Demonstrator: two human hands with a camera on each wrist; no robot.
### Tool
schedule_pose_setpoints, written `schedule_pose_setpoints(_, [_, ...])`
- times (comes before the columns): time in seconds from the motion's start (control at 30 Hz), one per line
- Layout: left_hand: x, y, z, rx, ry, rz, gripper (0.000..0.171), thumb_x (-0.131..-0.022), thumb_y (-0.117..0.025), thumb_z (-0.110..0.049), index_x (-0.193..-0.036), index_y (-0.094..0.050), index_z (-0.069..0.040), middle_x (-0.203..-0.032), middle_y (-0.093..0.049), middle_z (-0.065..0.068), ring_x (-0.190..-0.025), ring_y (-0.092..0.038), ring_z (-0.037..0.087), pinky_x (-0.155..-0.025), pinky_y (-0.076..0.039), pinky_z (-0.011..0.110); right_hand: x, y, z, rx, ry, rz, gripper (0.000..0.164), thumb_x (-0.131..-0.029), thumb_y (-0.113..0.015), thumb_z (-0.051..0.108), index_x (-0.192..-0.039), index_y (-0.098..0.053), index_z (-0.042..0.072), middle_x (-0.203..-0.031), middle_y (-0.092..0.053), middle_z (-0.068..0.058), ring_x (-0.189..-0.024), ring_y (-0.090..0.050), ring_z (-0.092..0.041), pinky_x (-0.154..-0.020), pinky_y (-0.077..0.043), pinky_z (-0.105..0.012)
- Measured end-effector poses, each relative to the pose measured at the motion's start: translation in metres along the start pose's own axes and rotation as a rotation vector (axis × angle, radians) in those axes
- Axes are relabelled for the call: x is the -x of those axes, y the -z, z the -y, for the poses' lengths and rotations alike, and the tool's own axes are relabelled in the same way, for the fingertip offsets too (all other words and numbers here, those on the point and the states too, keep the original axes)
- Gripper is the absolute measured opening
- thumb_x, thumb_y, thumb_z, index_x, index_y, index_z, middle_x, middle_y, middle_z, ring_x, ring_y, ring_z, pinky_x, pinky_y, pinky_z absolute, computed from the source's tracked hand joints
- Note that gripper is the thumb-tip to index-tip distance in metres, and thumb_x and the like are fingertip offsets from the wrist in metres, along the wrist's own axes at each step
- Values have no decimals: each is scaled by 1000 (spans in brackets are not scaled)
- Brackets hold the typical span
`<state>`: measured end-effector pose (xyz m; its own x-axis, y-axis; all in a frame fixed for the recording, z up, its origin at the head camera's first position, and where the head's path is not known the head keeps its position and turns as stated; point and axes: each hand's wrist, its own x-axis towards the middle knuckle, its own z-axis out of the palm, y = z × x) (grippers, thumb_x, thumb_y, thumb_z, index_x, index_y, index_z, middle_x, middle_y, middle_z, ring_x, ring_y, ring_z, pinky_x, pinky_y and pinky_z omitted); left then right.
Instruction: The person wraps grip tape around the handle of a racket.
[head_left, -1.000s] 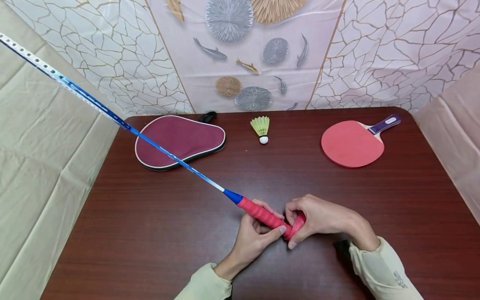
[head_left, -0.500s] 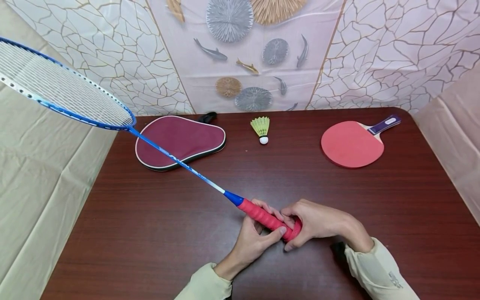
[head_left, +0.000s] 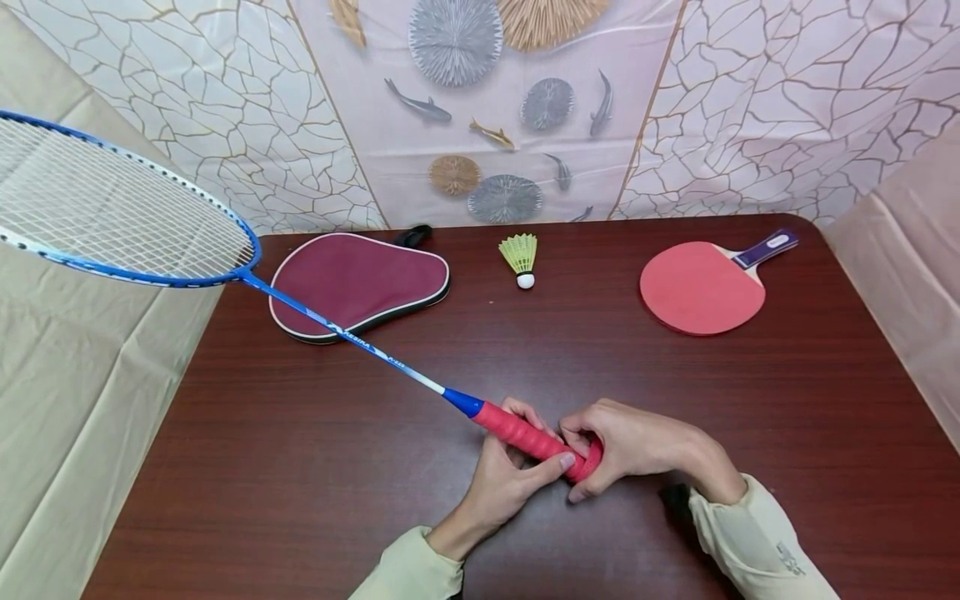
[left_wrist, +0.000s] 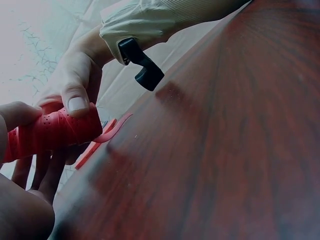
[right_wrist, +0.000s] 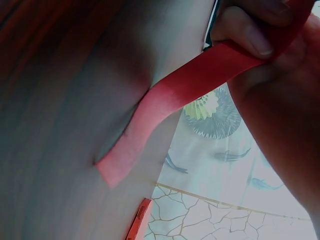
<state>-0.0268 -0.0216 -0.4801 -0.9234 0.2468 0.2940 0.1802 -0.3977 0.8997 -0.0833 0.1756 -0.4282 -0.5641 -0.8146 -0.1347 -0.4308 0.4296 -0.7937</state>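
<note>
A blue and white badminton racket [head_left: 322, 321] slants across the head view, its strung head at the upper left. My left hand [head_left: 498, 483] grips its red-wrapped handle [head_left: 517, 427], with the thumb near the butt end. At that end my right hand [head_left: 648, 442] is curled round the red grip tape, thumb below and fingers above. In the right wrist view a loose tail of the grip tape [right_wrist: 175, 95] runs out from between the fingers. The left wrist view shows the wrapped butt end [left_wrist: 65, 130] and the tape's thin tail beyond it.
A maroon paddle case [head_left: 352, 283] lies at the back left, under the racket shaft in the head view. A yellow shuttlecock [head_left: 521, 258] lies at the back middle. A red table tennis paddle [head_left: 701, 287] lies at the back right of the dark wooden table [head_left: 300, 483].
The racket has turned about its shaft, so its edge-on head now shows the strings, and the head sits lower. My right hand has shifted slightly left and rolled round the butt end with the tape.
</note>
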Motion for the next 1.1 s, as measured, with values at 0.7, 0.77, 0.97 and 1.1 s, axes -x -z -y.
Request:
schedule_pose_setpoints(0.7, [1, 0, -1, 13, 34, -25, 41, -81, -73, 11, -105, -40, 3, -97, -53, 30, -92, -63, 24, -85, -54, 31, 18, 28, -3, 51, -38, -97, 26, -72, -85, 43, -85, -66, 32, -83, -62, 13, -76, -53, -8, -62, -47, -23])
schedule_pose_setpoints(0.77, [1, 0, -1, 13, 38, -25, 41, -82, -72, 11, -105, -40, 3, -97, -53, 31, -91, -62, 23, -84, -54, 30, 19, 30, -3, 54, -15, -113, 23, -74, -85, 42, -85, -66, 33, -85, -61, 13, -77, -53, -9, -63, -47, -23])
schedule_pose_setpoints(0.97, [1, 1, -3, 14, 29, 2, 41, -82, -71, 12, -105, -39, 3, -98, -54, 32, -94, -63, 29, -85, -54, 33, 17, 30, -4, 65, 39, -152, 20, -76, -83, 40, -83, -66, 33, -83, -60, 13, -77, -53, -8, -62, -45, -22])
schedule_pose_setpoints(1.1, [1, 1, -5, -3, -9, 40, 41, -81, -70, 17, -106, -40, 4, -101, -57, 31, -99, -64, 38, -88, -54, 42, 16, 28, -6, 74, 27, -152, 21, -75, -84, 39, -82, -66, 32, -82, -60, 13, -77, -51, -9, -62, -44, -22])
